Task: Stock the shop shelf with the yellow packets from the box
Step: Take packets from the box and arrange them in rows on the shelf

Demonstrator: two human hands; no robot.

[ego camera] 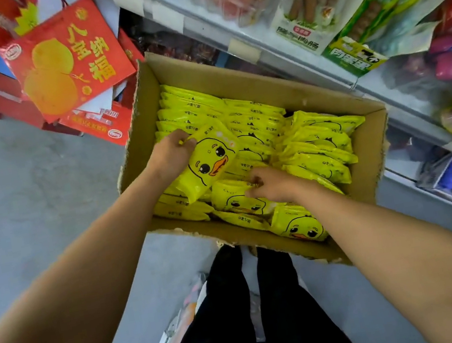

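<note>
A: Still the picking step. One open brown cardboard box (323, 95) on the floor beside the shop shelf (273, 51), crammed with yellow plastic duck-face packets (318, 152), too many to count.

B: Left hand (170, 154) clamped on one packet (210, 160), right hand (273, 184) pinching another (235, 197). Next: lift out, carry to shelf.

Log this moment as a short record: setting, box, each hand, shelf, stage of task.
setting: shop aisle, grey floor
box: open cardboard box on the floor, filled with rows of yellow packets
left hand: grips a duck-face packet, tilted above the rows
right hand: fingers on another packet lying in the box
shelf: to the right, holding other snack bags
beside box: red gift boxes
stage: packets not yet on the shelf
</note>
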